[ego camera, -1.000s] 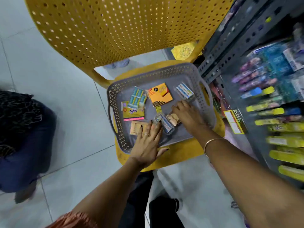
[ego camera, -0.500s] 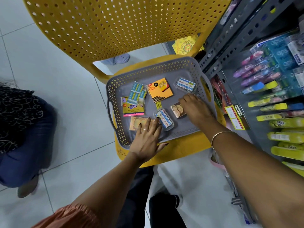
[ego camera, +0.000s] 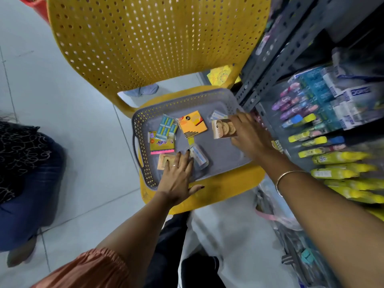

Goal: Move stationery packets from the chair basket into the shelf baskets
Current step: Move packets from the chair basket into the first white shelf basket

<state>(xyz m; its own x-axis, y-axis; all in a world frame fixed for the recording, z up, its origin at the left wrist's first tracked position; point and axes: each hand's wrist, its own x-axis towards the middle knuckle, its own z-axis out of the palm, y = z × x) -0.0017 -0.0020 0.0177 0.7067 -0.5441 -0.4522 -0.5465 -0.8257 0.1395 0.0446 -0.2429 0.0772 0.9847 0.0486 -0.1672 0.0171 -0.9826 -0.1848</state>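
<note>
A grey perforated basket sits on the seat of a yellow chair. Inside lie several packets: a blue eraser pack, an orange notepad, a yellow-and-pink packet, a clear packet and a small white packet. My right hand grips a tan packet with round shapes, lifted above the basket's right side. My left hand lies flat with fingers spread on the basket's near edge, partly covering a tan card.
A grey metal shelf stands to the right, stocked with pens, markers and yellow packets. Another person in dark clothes is at the left on the tiled floor. My legs are below the chair.
My right hand has picked up the tan round-pattern packet from the basket floor and raised it toward the right. My left hand stays on the basket.
</note>
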